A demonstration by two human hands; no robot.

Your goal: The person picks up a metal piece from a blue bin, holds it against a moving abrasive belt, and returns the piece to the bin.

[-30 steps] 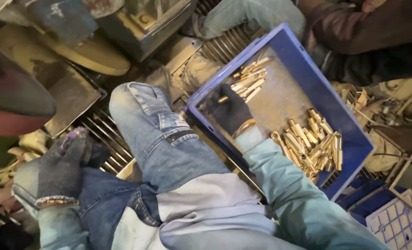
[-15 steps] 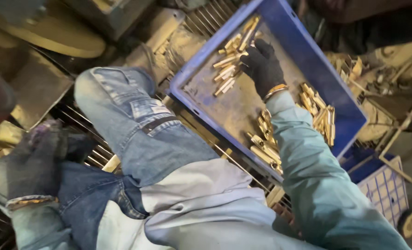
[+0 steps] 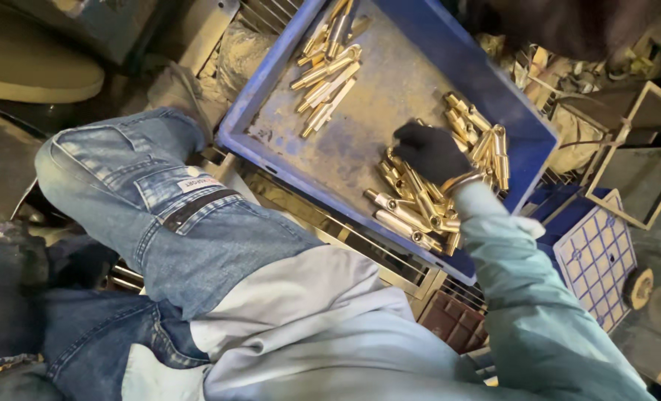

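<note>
— Gloves on both hands?

— Yes, dark ones. The right hand is lying on the near pile of brass pins in the blue tray, fingers curled down into it; whether they are pinching a pin, I cannot tell.

— Any other pins?

— 2 more heaps: 1 far pile by the tray's far corner, 1 side pile just beside the hand.

— And the left hand?

— It is resting by the jeans, apparently holding nothing; grip unclear.
</note>
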